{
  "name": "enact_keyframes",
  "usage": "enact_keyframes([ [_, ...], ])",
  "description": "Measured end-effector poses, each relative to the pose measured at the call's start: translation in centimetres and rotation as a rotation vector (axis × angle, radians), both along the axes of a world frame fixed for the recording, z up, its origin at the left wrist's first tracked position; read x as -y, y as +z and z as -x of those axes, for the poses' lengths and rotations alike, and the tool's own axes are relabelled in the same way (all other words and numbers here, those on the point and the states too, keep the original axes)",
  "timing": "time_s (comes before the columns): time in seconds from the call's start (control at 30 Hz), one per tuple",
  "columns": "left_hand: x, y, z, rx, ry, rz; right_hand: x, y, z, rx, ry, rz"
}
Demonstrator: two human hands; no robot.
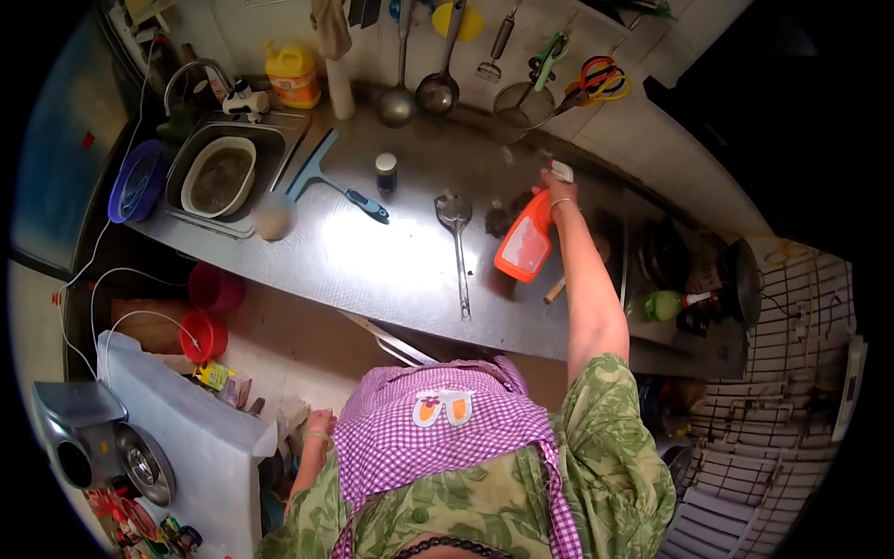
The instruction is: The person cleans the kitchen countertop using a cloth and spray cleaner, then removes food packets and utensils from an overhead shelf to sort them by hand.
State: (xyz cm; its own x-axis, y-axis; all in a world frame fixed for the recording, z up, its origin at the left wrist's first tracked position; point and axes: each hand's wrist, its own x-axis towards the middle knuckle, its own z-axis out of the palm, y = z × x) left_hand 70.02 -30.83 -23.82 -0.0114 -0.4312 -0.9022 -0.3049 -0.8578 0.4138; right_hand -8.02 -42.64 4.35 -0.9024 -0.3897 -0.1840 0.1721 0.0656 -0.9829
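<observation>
My right hand (559, 186) is wrapped round the neck of an orange-red spray bottle (524, 244) with a white nozzle. The bottle is tilted over the right part of the steel counter (372, 265). Close by on the metal lie a dark scrubber (500, 221) and a metal spatula (460, 252) with a wet-looking head. A wooden handle (555, 291) shows partly beside my right forearm. My left hand (320, 424) hangs low beside the checked apron (438, 410), away from the counter; its fingers are too small and unclear to read.
A blue squeegee (321, 177) and a small dark jar (386, 172) stand or lie left of centre. The sink (270, 154) holds a white basin (244, 154). Ladles (397, 105) and scissors (601, 79) hang along the wall. Pans (740, 279) are at right.
</observation>
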Motion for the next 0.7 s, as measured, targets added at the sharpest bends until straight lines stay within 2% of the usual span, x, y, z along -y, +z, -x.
enact_keyframes([
  [0.07, -0.7, -1.0, -1.2, -0.063, -0.054, -0.053, -0.3, 1.5, -0.5, -0.07, -0.005, 0.084],
  [0.17, -1.2, 0.0, -2.1, -0.04, -0.066, -0.081, -2.0, 1.4, 6.0, -0.205, -0.227, -0.199],
  [0.27, -1.5, 1.1, -2.3, -0.006, -0.043, -0.08, -4.4, -0.3, 11.2, -0.119, -0.339, -0.032],
  [0.4, -1.3, 1.1, -2.6, 0.023, -0.015, -0.081, -7.6, -0.1, 12.7, -0.029, -0.266, 0.222],
  [0.47, -1.2, 0.3, -3.0, 0.03, 0.009, -0.071, -6.8, 0.0, 12.8, -0.058, -0.173, 0.138],
  [0.6, -0.3, 2.1, -1.0, 0.032, 0.05, -0.033, -3.1, -0.6, 12.1, -0.037, -0.055, -0.124],
  [0.7, -0.3, 2.0, 0.7, 0.03, 0.108, -0.009, -1.3, -2.4, 12.7, 0.017, 0.026, 0.076],
])
